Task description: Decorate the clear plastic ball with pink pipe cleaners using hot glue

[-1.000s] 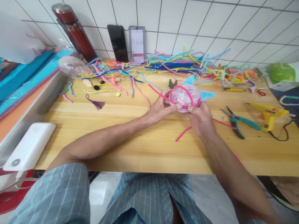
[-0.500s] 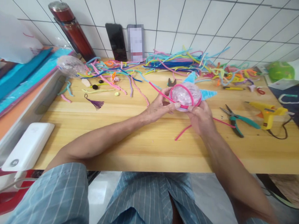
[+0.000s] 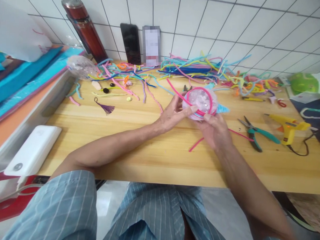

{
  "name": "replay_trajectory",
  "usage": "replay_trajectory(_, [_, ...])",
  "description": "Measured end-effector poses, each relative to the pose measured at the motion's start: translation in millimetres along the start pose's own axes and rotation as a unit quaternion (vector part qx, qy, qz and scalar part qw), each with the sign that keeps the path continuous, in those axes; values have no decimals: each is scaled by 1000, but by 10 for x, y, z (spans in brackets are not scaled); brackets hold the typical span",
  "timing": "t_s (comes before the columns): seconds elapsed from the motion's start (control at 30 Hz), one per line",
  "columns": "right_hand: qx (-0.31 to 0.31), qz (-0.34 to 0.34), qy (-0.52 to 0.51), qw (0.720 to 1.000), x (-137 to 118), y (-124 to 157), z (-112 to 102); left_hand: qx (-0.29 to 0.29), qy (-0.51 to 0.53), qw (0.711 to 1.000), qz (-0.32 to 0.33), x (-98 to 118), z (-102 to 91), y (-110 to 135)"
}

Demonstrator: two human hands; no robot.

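Can read no words, numbers, brands or signs. On the pale phone screen (image 3: 151,46) at the back edge of the counter (image 3: 151,158), see only pixelated blocks with a reddish band low down. On the white power bank (image 3: 35,147) by the front left corner, find a dark round patch, too small to decipher. On the white bag (image 3: 16,32) past the left edge, see blurred red marks; on the yellow glue gun (image 3: 288,129) near the right edge, small illegible dark patches.
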State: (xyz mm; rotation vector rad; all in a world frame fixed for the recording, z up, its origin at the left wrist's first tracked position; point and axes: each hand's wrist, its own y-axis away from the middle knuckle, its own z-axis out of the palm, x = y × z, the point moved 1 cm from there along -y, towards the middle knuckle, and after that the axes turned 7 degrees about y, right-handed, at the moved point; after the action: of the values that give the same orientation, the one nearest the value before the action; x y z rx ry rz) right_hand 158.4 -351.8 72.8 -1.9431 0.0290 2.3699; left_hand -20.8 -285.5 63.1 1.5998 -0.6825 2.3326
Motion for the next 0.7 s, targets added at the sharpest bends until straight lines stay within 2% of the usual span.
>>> replay_trajectory(0.17, [16,22,29,999,111,110,134,15,27,999,-5,0,16,32])
replay_trajectory(0.3, [-5,70,84,994,102,133,60,32,47,998,-37,0,-57,-72])
replay_trajectory(0.37, [-75,130,140,979,-35,157,-36,23,57,996,-65,31,-146,-163])
replay_trajectory(0.43, [-196,195,211,938,-249,219,-139,-7,59,992,-108,84,-262,-251])
replay_trajectory(0.5, [-293,196,273,895,-486,298,-236,-62,60,987,-138,151,-382,-316])
replay_trajectory(0.53, [-305,162,286,894,-590,325,-279,-95,61,982,-154,183,-434,-334])
replay_trajectory(0.57, [-275,117,298,907,-673,333,-320,-133,59,973,-177,209,-475,-342])
replay_trajectory(0.63, [-148,22,320,936,-754,287,-376,-200,42,955,-217,249,-525,-331])
replay_trajectory(0.7, [-42,-31,342,938,-715,170,-373,-251,14,938,-238,270,-530,-301])
